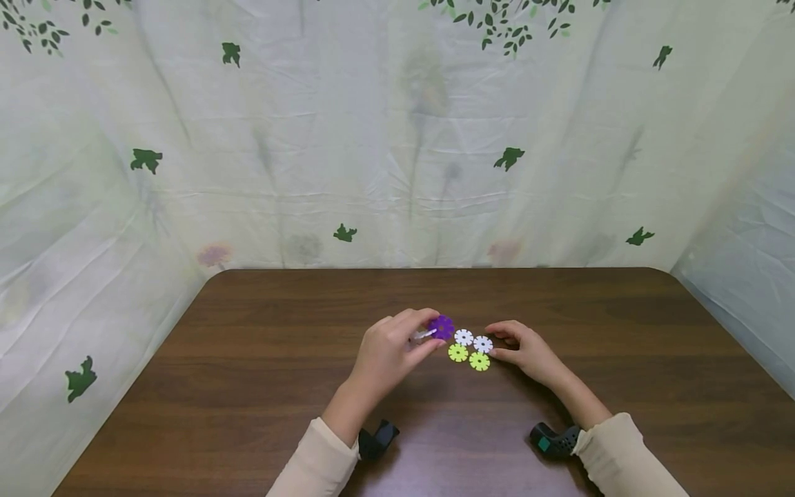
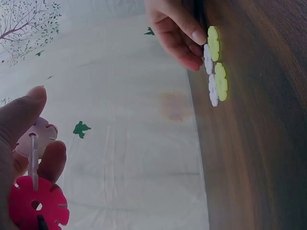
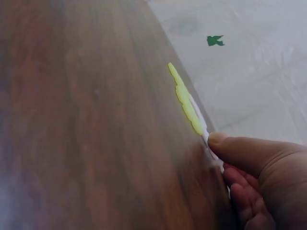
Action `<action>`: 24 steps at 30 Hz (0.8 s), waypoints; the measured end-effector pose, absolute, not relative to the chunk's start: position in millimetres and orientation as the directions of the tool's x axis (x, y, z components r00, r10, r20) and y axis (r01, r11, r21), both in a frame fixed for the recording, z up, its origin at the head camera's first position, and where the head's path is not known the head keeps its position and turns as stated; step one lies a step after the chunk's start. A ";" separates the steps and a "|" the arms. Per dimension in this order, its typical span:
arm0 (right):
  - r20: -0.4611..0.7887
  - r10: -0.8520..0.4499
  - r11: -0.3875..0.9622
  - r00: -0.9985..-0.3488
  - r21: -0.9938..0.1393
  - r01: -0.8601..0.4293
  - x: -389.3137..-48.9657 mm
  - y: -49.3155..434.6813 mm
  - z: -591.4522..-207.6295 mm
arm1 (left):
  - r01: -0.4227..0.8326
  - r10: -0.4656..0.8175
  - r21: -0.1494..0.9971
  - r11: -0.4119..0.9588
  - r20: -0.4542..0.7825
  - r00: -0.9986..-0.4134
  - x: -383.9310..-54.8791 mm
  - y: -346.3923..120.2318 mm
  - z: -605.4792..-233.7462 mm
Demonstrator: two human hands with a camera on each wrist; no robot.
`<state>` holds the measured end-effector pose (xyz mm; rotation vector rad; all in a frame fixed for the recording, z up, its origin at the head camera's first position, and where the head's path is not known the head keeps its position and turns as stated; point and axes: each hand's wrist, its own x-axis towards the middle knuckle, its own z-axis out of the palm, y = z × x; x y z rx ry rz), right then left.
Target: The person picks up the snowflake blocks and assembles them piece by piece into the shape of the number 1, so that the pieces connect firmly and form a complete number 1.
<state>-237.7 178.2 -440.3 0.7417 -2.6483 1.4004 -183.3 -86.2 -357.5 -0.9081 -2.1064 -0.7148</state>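
Note:
My left hand point(image 1: 391, 345) is raised over the table, pinching a small joined cluster of notched plastic snowflake discs. A purple disc point(image 1: 442, 327) faces the head camera; the left wrist view shows a pink disc point(image 2: 38, 201) and a translucent whitish disc point(image 2: 41, 136) slotted together. Two white snowflake discs point(image 1: 463, 337) and two yellow-green snowflake discs point(image 1: 458, 353) lie close together on the tabletop. My right hand point(image 1: 528, 351) is at the right-hand white disc point(image 1: 482, 344), its thumb and curled fingers around the disc's near edge. Its fingertips are partly hidden in the right wrist view.
The brown wooden table point(image 1: 248, 386) has rounded far corners. Behind it and along both sides hangs a pale curtain point(image 1: 373, 138) with leaf and bird prints. A black wrist device point(image 1: 377, 440) sits under my left wrist, another point(image 1: 555, 440) under my right.

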 end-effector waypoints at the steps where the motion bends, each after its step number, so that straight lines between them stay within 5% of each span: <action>1: 0.272 -0.392 0.480 -0.879 -0.755 -0.447 -238.2 177.6 -440.6 | 0.776 0.376 0.199 0.598 0.786 -0.491 -183.3 -86.3 -357.4; 11: 0.208 -0.412 0.551 -0.887 -0.719 -0.424 -239.5 173.4 -437.2 | 0.776 0.377 0.190 0.601 0.789 -0.485 -184.1 -85.6 -359.1; 24: 0.233 -0.295 0.435 -0.927 -0.831 -0.347 -236.1 171.8 -428.8 | 0.777 0.385 0.188 0.601 0.784 -0.487 -183.1 -85.0 -358.2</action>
